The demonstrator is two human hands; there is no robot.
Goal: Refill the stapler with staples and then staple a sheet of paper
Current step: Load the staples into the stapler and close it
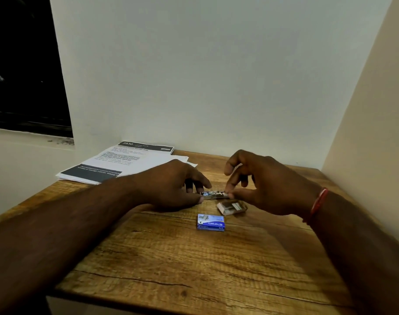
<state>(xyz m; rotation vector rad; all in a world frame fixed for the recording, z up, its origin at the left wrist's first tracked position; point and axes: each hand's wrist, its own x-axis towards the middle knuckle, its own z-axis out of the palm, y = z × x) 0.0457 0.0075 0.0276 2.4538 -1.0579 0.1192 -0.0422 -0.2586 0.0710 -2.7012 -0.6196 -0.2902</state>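
My left hand (178, 187) holds the left end of the little stapler (214, 194), a bit below the middle of the frame, on the wooden table (171, 258). My right hand (262, 185) pinches its right end with thumb and first finger. I cannot tell if staples are in that pinch.

I think I am filling it. I should keep it flat and steady and slide the staples in straight.

Just below to the right sits the open staple tray (232, 206). Lower down, the blue box (210, 222) says "kangaro", upside down. The papers (126, 162), to the upper left of my hands, show "2930".
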